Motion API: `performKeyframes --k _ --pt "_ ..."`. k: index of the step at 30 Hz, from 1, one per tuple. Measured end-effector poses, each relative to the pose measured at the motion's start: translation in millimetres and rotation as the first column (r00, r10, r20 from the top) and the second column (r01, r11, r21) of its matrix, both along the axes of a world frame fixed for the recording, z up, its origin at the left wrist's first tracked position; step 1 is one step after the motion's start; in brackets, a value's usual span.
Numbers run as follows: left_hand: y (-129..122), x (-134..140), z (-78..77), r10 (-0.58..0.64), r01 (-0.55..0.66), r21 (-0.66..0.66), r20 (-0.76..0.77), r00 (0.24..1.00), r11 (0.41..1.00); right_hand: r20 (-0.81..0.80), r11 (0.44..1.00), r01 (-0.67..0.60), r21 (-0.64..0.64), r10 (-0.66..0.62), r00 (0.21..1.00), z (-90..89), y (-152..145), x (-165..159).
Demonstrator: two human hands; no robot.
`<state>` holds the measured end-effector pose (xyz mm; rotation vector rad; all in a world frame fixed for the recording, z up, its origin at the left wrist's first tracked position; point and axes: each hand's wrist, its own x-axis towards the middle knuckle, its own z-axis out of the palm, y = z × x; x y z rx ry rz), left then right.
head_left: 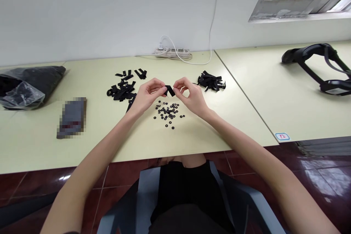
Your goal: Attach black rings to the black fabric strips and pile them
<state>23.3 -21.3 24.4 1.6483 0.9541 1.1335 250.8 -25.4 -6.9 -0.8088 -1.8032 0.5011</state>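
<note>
Between my two hands, above the table, is a short black fabric strip point(170, 90), bent in the middle. My left hand point(150, 94) pinches its left end between thumb and fingers. The other end is pinched by my right hand point(189, 95). Just below lie many small black round rings point(168, 111), scattered loosely on the tabletop. A heap of black strips point(122, 90) spreads out beside my left hand, partly hidden by it. Past my right hand sits another pile of black strips point(211, 81).
A pale yellow table point(131, 146) runs along the wall, with a seam right of me. On the left lie a black plastic bag point(35, 84) and a blurred-out flat object point(72, 117). A power strip point(172, 52) with a white cable stands at the back. Far right is a black headset-like frame point(320, 65).
</note>
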Motion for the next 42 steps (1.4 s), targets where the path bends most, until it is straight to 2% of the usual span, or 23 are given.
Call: performKeyframes --k 5,11,18,26,34,39,42 --pt "-1.4 -1.2 -0.3 -0.015 0.016 0.039 -0.041 0.999 0.999 0.102 0.997 0.009 0.077 -0.017 0.995 3.1 -4.7 -0.2" --pt "-0.9 -0.7 -2.2 -0.026 0.028 0.046 -0.048 0.999 0.999 0.130 0.997 0.030 0.067 -0.038 0.991 3.3 -5.7 1.3" --pt "-3.2 1.3 0.6 -0.024 0.027 0.039 -0.078 0.997 0.999 0.174 0.989 0.053 0.135 -0.076 0.982 5.5 -4.9 3.4" --pt "-0.8 0.9 -0.9 -0.037 0.042 0.058 -0.088 0.995 0.997 0.082 1.000 -0.001 0.021 0.000 0.997 6.4 -4.7 1.7" --pt "-3.0 0.8 -2.5 0.032 -0.005 0.176 -0.151 0.988 0.984 -0.168 0.973 -0.118 -0.201 0.084 0.982 9.7 -5.6 0.6" --pt "-2.7 -0.7 -3.0 0.160 -0.044 0.388 -0.271 0.949 0.921 -0.173 0.971 -0.086 -0.222 0.048 0.984 9.2 -5.2 0.9" --pt "-2.9 -1.1 -2.4 0.192 -0.066 0.396 -0.287 0.939 0.916 -0.129 0.983 -0.058 -0.177 0.035 0.991 9.8 -5.3 1.8"
